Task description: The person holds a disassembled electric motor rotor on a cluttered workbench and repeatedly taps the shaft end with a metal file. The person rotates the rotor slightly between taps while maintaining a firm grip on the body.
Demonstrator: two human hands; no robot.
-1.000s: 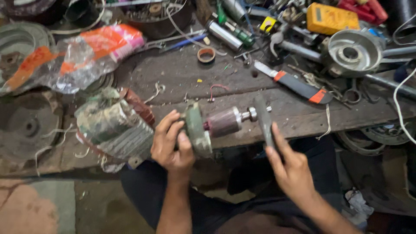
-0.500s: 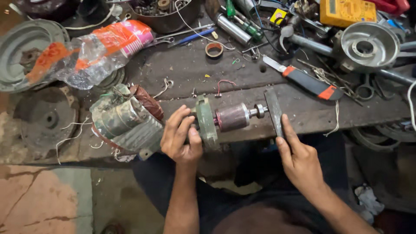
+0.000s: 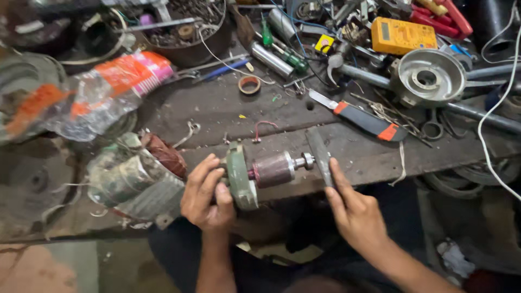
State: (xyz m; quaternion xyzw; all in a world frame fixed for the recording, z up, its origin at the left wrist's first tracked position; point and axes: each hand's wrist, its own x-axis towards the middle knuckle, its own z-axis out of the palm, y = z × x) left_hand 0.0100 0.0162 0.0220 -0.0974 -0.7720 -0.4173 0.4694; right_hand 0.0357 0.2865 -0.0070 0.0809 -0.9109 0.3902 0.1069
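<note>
Gripping happens on both sides: the green end cap of the rotor [image 3: 266,172] is clasped by the left hand [image 3: 205,195] at the bench [image 3: 228,108] edge, and a flat metal bar [image 3: 319,156] is pinched by the right hand [image 3: 355,214], right beside the shaft tip. Left of that sits a stator [image 3: 135,179]. Farther back, a knife [image 3: 361,115], tape roll [image 3: 249,84] and yellow meter [image 3: 401,35] are seen.

The left hand [image 3: 206,198] covers the near side of the green end plate [image 3: 239,176] — its fingers [image 3: 202,172] blur slightly; the plastic bag [image 3: 92,95] is smeared, and the picture's edge cuts the white cable [image 3: 491,116].
</note>
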